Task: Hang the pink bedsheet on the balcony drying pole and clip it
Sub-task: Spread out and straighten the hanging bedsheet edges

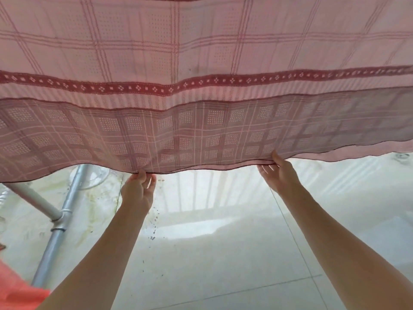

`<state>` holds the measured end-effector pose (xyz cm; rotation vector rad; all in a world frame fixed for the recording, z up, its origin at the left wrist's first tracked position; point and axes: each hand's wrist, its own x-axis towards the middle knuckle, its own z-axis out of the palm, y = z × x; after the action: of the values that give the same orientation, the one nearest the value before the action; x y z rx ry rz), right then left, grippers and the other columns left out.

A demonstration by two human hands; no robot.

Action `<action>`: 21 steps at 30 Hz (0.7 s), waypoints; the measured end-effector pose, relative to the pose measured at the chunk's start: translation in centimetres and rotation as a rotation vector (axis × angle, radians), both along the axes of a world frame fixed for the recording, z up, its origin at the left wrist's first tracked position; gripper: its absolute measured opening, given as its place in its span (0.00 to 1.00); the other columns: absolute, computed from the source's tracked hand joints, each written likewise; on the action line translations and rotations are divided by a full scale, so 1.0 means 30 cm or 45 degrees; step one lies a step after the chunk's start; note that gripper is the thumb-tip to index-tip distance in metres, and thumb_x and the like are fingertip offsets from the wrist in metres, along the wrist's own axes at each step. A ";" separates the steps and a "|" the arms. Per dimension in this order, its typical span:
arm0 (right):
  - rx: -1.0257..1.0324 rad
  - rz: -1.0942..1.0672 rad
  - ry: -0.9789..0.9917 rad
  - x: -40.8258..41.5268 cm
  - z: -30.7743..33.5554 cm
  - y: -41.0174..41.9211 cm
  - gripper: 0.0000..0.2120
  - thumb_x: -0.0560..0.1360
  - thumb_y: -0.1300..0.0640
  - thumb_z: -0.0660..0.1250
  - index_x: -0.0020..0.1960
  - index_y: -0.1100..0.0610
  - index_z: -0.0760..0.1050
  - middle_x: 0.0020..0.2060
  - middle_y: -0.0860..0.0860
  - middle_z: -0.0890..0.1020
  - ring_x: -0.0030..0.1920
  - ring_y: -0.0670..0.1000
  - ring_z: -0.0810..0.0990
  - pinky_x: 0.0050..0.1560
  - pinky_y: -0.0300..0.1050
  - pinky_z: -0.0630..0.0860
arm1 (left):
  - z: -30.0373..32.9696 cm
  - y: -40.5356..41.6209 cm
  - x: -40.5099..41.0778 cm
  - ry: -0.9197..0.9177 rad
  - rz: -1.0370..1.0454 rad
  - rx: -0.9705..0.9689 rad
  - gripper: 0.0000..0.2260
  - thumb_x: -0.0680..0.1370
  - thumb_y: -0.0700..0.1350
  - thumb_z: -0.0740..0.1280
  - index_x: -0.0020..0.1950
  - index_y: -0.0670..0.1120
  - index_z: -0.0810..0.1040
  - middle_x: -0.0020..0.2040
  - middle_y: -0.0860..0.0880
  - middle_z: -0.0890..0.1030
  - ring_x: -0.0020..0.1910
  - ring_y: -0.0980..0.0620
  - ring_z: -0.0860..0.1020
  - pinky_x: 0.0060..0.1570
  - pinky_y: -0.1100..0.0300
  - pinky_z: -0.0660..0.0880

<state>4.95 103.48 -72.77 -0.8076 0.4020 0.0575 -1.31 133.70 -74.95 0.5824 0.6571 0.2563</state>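
Two bare hands grip the lower hem of a pink bedsheet [201,59] hanging across the upper part of the view.

Nearest the camera, two forearms reach up from the bottom edge, with a patch of orange-red fabric [15,287] at the lower left corner. The left hand [138,189] pinches the dark-edged hem between thumb and fingers; the right hand [279,173], well apart from it, holds the same hem with its thumb on the near side. Beyond them lies a pale tiled floor [223,253], and at left a metal pole [55,238] with a white pipe [33,198] joined to it. The sheet is checked, with a dark red patterned band.
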 end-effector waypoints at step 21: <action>0.561 -0.054 -0.122 0.162 -0.160 -0.061 0.06 0.78 0.65 0.60 0.51 0.63 0.75 0.38 0.53 0.85 0.39 0.48 0.84 0.43 0.43 0.81 | -0.040 -0.108 0.117 -0.092 0.108 0.174 0.12 0.79 0.32 0.56 0.42 0.45 0.71 0.28 0.56 0.79 0.31 0.61 0.77 0.46 0.63 0.73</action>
<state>9.81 101.65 -77.56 -0.3655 0.3002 0.0648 2.21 130.47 -76.14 0.6735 0.5983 0.4021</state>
